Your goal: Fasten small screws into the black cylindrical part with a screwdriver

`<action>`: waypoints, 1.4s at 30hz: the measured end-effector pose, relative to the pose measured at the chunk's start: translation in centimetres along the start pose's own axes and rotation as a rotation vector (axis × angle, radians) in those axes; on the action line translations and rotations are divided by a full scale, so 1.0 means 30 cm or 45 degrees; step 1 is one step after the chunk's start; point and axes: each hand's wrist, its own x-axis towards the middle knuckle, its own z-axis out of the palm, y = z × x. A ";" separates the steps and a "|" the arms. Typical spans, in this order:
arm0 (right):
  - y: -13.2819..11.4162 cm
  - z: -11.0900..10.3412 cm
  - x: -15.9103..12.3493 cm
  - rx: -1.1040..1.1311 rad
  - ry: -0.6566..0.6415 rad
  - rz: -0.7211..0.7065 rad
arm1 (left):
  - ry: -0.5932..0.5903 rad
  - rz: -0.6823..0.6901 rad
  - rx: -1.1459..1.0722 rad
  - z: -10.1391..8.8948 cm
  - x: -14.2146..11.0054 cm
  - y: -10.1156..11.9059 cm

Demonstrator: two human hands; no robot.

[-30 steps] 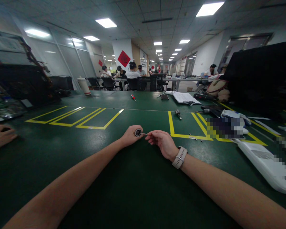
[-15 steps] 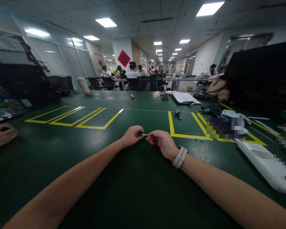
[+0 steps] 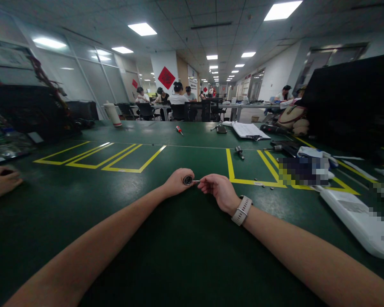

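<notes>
My left hand [image 3: 175, 182] is closed around a round metal part [image 3: 187, 180] with a dark, ring-shaped end facing me. From its right side a thin metal rod [image 3: 196, 181] reaches across to my right hand [image 3: 220, 192]. The fingertips of that hand pinch the rod's outer end; its exact kind is too small to tell. Both hands are just above the green table [image 3: 192, 238], close together near the middle. Right of them lie several small dark metal pieces [image 3: 263, 186], and a metal fitting [image 3: 239, 153] rests further back inside a yellow tape outline.
At the left edge rests another person's hand [image 3: 1, 181]. Further back are a red screwdriver [image 3: 179, 130], a white cup [image 3: 113, 114] and papers on a clipboard [image 3: 249, 130]. A long white device [image 3: 355, 221] lies at the right. People sit at a far table.
The round part and both hands have shifted very slightly to the right. The grip of each hand looks the same.
</notes>
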 end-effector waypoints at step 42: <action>0.008 0.008 -0.009 -0.225 0.019 -0.116 | -0.022 -0.079 0.072 0.005 -0.001 0.001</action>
